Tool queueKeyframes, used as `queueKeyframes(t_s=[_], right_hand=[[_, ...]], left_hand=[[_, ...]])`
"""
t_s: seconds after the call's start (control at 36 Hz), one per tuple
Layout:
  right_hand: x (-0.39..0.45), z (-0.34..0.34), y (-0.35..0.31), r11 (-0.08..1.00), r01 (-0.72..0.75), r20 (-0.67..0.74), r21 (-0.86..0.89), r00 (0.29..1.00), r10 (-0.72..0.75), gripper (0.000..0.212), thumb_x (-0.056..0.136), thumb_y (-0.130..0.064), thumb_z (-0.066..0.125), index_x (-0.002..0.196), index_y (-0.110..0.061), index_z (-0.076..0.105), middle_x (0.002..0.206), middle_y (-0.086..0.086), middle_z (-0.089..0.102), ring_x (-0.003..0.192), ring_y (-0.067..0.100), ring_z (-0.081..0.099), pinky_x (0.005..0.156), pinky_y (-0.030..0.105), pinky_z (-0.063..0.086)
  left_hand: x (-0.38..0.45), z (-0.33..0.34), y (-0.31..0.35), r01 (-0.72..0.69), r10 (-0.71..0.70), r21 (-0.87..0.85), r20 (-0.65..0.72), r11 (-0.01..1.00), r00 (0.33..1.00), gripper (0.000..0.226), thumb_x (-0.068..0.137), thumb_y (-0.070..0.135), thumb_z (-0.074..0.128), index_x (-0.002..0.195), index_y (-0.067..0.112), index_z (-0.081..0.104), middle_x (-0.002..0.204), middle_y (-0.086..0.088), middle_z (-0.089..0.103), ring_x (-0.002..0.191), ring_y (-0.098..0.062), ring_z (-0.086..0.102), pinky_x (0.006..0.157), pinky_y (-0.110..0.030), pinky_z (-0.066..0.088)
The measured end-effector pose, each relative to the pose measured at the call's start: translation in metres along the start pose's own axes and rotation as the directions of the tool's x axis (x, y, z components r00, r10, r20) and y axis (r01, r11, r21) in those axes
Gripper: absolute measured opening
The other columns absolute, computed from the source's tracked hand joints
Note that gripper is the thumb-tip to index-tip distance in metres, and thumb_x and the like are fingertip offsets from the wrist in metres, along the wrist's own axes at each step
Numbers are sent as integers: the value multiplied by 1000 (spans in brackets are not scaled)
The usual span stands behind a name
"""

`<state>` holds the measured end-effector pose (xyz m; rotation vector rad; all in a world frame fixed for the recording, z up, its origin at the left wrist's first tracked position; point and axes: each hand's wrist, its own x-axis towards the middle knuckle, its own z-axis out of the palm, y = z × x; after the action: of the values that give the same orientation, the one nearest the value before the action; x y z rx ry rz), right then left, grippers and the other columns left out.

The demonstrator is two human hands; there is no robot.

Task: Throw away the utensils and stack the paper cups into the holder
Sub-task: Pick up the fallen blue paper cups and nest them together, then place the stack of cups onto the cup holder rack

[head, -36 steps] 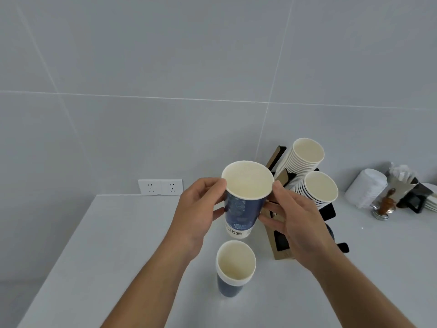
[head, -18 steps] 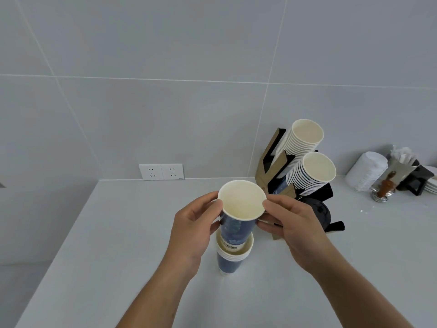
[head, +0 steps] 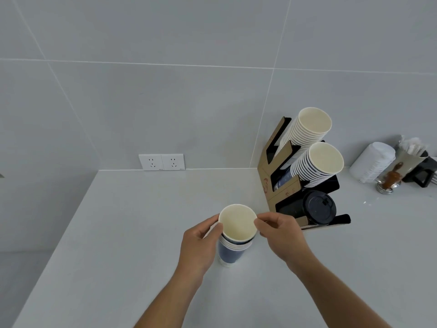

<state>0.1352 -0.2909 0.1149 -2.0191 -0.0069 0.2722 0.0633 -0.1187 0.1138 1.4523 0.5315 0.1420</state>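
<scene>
**Paper cups nested on the tabletop, holder waiting to the right**

Paper was the matter in front of me. At the far left a double wall socket sat above the pale tabletop. Moving right, my left hand was wrapped around the side of the stack of blue paper cups, fingers curled on its upper rims. The stack stood upright on the tabletop, its top cup seated well down with only a band of rims showing below it. My right hand pinched that top cup's rim between thumb and fingertips.

Further right stood the cardboard cup holder, two slanted rows of cups already in it and black lids low down. Beyond it lay a sleeve of white lids and a tub of stirrers.

I judged the nesting step nearly done. Next, the stack wanted lifting whole and tipping to match a slanted slot. I saw no loose utensils on the tabletop.
</scene>
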Motion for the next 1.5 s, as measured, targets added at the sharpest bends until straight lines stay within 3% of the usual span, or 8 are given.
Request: queueKeyframes(t_s=[0.08, 0.22, 0.53, 0.69, 0.81, 1.06, 1.39, 1.5], right_hand=[[3, 6, 9, 999, -30, 24, 27, 999, 29, 17, 87, -26, 68, 80, -42, 70, 77, -24, 73, 81, 8, 69, 71, 23, 54], [4, 12, 18, 964, -119, 56, 236, 992, 109, 20, 88, -17, 69, 106, -24, 72, 99, -7, 75, 91, 14, 71, 75, 23, 59], [-2, 15, 14, 886, -189, 162, 422, 978, 131, 24, 95, -7, 58, 97, -21, 78, 98, -2, 79, 94, 13, 73, 76, 23, 59], [-7, 18, 10, 877, -212, 158, 431, 975, 158, 25, 97, -13, 56, 99, -27, 77, 100, -9, 78, 100, 13, 70, 79, 26, 59], [-12, 14, 1, 862, -197, 164, 468, 977, 134, 29, 97, -13, 56, 95, -30, 79, 101, -12, 77, 100, 12, 70, 73, 22, 58], [-8, -29, -55, 840, -2, 201, 543, 971, -127, 45, 98, -6, 50, 96, -40, 79, 110, -13, 76, 105, 6, 69, 78, 18, 56], [-2, -135, -119, 754, 375, 14, 539, 892, -453, 41, 97, -8, 52, 99, -39, 79, 109, -9, 77, 102, 9, 71, 78, 19, 56], [0, -177, -131, 717, 473, -33, 513, 845, -534, 38, 97, -11, 52, 101, -39, 78, 113, -10, 75, 106, 9, 69, 82, 20, 56]], left_hand=[[5, -1, -11, 15, -15, 21, 1, 1000, 1000, 35, 87, 15, 66, 81, 48, 76, 95, 27, 75, 92, 9, 67, 65, -5, 50], [8, -5, -24, 66, -66, 16, -18, 998, 998, 24, 87, 17, 69, 101, 37, 70, 111, 13, 73, 106, -9, 67, 95, -33, 54], [13, -10, -32, 101, -101, 8, 28, 995, 994, 24, 86, 24, 69, 87, 47, 75, 104, 18, 76, 104, -8, 69, 98, -39, 54], [9, -7, -35, 123, -117, -94, 66, 988, 991, 26, 89, 23, 66, 113, 31, 73, 116, 11, 73, 114, -14, 66, 103, -46, 50], [4, -3, -28, 89, -83, -117, 57, 989, 995, 31, 89, 24, 65, 119, 30, 71, 121, 11, 71, 118, -15, 63, 105, -46, 48], [2, 12, 38, -117, 121, -118, 27, 986, 992, 30, 88, 29, 66, 115, 39, 71, 119, 19, 70, 118, -9, 62, 106, -42, 47], [-14, 82, 141, -416, 434, -197, 58, 888, 899, 23, 86, 29, 66, 103, 44, 75, 109, 21, 74, 105, 3, 66, 92, -27, 50], [-19, 113, 168, -472, 503, -232, 95, 850, 859, 24, 83, 32, 69, 106, 39, 75, 110, 18, 74, 107, 0, 66, 94, -30, 50]])
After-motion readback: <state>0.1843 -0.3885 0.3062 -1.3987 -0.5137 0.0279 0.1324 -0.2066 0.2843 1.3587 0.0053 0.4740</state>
